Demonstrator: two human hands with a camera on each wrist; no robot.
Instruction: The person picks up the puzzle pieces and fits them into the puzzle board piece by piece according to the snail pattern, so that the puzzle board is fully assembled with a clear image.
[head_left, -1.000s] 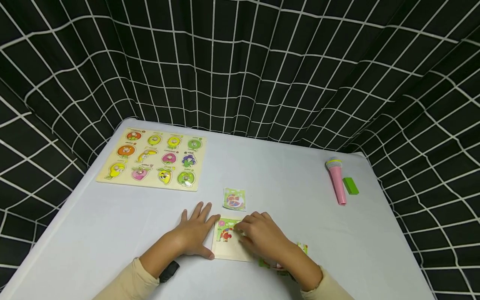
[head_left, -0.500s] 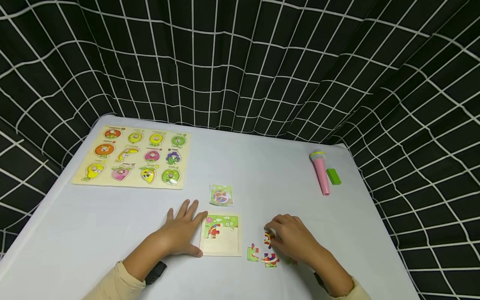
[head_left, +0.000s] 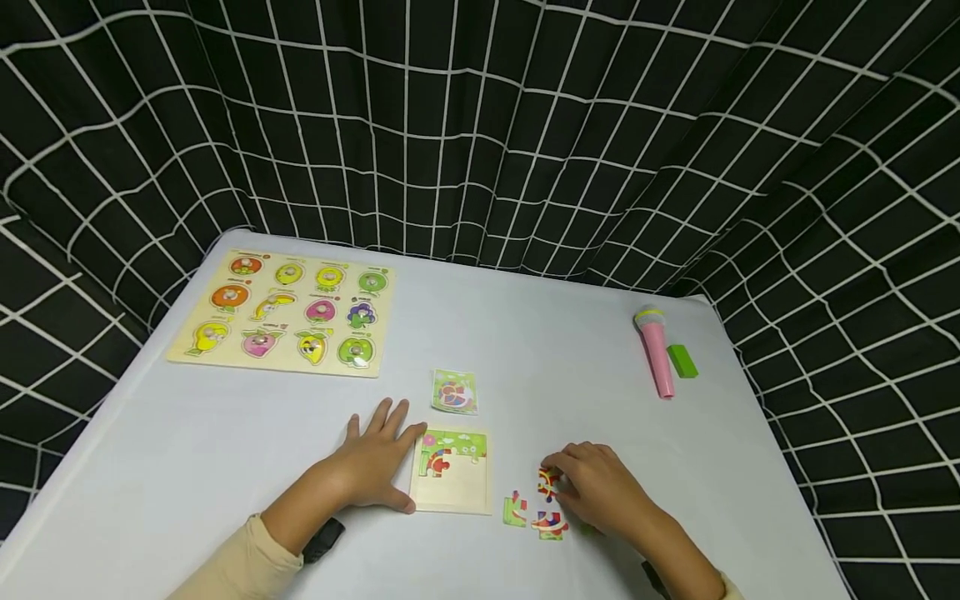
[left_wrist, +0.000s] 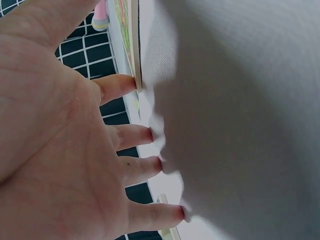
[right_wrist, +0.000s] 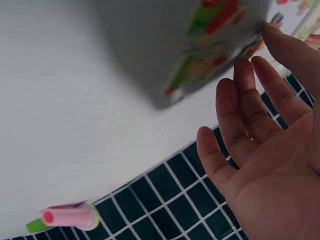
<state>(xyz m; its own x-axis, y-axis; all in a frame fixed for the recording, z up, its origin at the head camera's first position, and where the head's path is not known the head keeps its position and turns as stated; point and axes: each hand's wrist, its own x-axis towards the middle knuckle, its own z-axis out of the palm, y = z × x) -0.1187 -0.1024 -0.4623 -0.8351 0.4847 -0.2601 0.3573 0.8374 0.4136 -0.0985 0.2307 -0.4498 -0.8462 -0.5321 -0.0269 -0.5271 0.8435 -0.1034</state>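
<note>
My left hand (head_left: 378,462) lies on the table with its fingers spread, the thumb and index fingertip at the left edge of a square wooden puzzle board (head_left: 453,493). Fitted pieces run along the board's top and upper left; bare wood shows below them. Right of the board, my right hand (head_left: 606,490) pinches a red, yellow and blue jigsaw piece (head_left: 547,482) between thumb and fingers, also partly visible in the right wrist view. Near it lie a green and red jigsaw piece (head_left: 514,510) and a red, white and blue one (head_left: 551,524). Another green piece is mostly hidden beneath the right hand.
A small picture card (head_left: 454,392) lies just beyond the board. At the back left is a large fruit knob puzzle (head_left: 281,308). A pink toy microphone (head_left: 657,354) and a green block (head_left: 682,361) lie to the far right. A black gridded curtain (head_left: 465,125) surrounds the table.
My right hand has moved from the board's upper right to the loose pieces on the right, uncovering a fitted piece at the board's top right. My left hand stays at the board's left edge.
</note>
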